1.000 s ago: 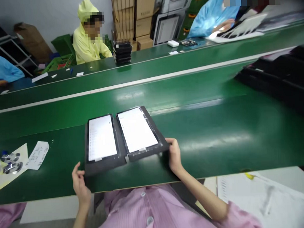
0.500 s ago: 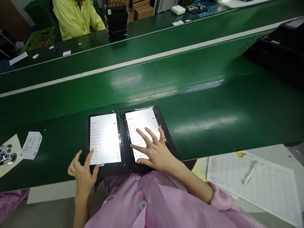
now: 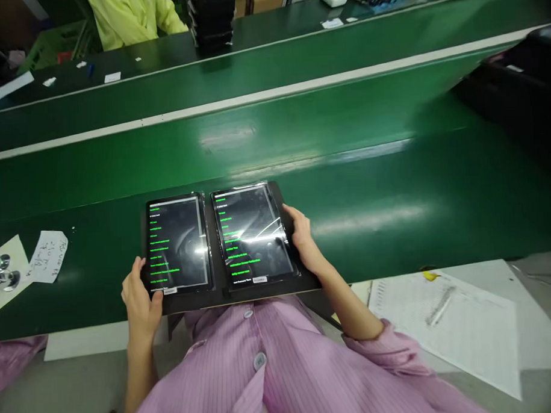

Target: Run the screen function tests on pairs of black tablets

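Two tablets lie side by side on a flat black board at the near edge of the green bench. Lines of green text show on the dark screens of the left tablet (image 3: 180,246) and the right tablet (image 3: 253,237). My left hand (image 3: 141,298) grips the left side of the black board (image 3: 193,303), its thumb by the left tablet's lower corner. On the opposite side, my right hand (image 3: 306,241) holds the board's right edge, index finger stretched along it and the other fingers curled partly out of sight.
A handwritten note (image 3: 49,256) and a yellowish sheet with shiny metal parts (image 3: 4,273) lie left. Printed sheets (image 3: 464,326) with a pen are at lower right. Dark stacked items (image 3: 519,83) stand right. Across the bench are a black stack (image 3: 212,19) and a person in yellow (image 3: 133,18).
Both screens have gone from white lists to dark with green text. My right hand has left the right tablet's screen for the board's right edge; my left hand has moved off the left screen.
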`<move>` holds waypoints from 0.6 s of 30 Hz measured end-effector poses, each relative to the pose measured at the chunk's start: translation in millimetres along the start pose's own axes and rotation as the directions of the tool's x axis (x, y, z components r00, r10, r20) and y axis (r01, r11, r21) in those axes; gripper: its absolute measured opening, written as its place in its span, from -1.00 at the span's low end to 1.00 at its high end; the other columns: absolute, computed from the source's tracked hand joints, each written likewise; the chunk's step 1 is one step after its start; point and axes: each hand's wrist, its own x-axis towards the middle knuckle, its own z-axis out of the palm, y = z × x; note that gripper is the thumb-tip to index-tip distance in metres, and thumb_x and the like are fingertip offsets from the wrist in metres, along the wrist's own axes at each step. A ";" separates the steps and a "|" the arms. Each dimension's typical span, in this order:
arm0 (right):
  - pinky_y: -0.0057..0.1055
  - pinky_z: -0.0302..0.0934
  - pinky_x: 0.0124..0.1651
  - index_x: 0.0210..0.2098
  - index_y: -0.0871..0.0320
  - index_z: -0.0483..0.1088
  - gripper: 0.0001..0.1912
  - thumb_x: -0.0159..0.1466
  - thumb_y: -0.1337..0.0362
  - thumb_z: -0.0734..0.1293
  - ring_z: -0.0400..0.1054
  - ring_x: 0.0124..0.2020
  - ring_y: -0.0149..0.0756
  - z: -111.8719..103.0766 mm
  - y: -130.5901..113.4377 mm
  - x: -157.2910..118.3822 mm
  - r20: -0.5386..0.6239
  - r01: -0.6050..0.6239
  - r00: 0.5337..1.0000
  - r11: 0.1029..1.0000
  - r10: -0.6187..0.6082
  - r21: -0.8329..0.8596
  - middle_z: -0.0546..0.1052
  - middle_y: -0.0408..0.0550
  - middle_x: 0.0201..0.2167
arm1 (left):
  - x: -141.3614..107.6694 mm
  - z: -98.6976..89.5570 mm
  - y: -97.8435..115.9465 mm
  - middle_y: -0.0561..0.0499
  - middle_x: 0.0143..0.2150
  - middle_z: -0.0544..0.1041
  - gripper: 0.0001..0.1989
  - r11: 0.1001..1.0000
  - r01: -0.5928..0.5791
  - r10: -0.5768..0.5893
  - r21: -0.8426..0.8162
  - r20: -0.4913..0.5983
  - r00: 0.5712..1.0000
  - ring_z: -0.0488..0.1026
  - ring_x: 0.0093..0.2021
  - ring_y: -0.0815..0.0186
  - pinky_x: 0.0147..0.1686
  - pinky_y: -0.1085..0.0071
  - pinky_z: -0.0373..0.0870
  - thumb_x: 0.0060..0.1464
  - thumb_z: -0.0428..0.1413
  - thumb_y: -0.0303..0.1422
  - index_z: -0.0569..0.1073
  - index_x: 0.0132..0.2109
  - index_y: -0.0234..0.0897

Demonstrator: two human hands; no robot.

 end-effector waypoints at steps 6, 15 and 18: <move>0.38 -0.47 0.32 0.25 -0.22 0.35 -0.34 0.40 -0.33 0.00 -0.14 0.36 0.29 -6.6 -62.2 -11.2 0.179 0.258 0.963 0.889 -0.204 -0.378 -0.07 -0.01 0.42 | 8.1 3.0 4.9 -0.37 0.25 0.35 -0.06 0.998 0.027 -0.023 0.061 -0.066 0.998 0.25 0.22 -0.15 0.18 -0.06 0.14 0.23 -0.39 0.26 0.05 0.44 -0.38; 0.36 -0.40 0.32 0.05 0.04 0.38 -0.39 0.41 -0.27 0.04 0.00 0.29 0.24 -6.6 -63.0 -18.7 -0.028 0.245 0.958 0.864 -0.285 -0.439 0.11 0.13 0.30 | 6.3 2.9 10.6 -0.31 0.22 0.37 -0.12 0.989 0.071 -0.066 0.130 -0.039 0.997 0.28 0.20 -0.13 0.19 -0.07 0.05 0.22 -0.43 0.26 0.19 0.35 -0.29; 0.34 -0.33 0.31 -0.06 0.12 0.30 -0.45 0.43 -0.22 0.06 0.15 0.16 0.17 -17.9 -53.1 -14.2 -0.072 0.190 0.968 0.892 -0.239 -0.411 0.29 0.19 0.12 | 6.3 3.6 5.7 -0.35 0.22 0.36 -0.10 0.995 0.083 -0.080 0.048 -0.065 0.995 0.31 0.20 -0.11 0.21 -0.08 0.03 0.21 -0.43 0.26 -0.02 0.40 -0.35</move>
